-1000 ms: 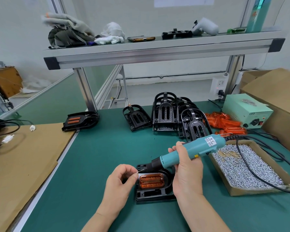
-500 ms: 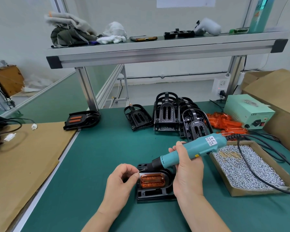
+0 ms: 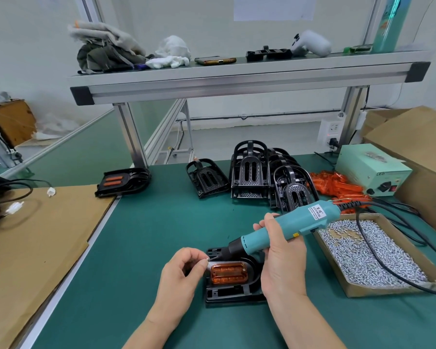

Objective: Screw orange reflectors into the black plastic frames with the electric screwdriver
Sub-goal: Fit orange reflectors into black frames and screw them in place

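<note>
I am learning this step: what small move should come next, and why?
Probably lower the screw into the left end of the orange reflector. The left hand pinches it at the tip of the electric screwdriver, which the right hand grips, just above the reflector lying in the black frame.

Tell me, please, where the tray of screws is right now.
Head view: the tray of screws lies on the table, just right of the right hand.

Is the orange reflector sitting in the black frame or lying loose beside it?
In. The orange reflector lies flat in the recess of the black frame. Whether it is screwed down cannot be told.
</note>
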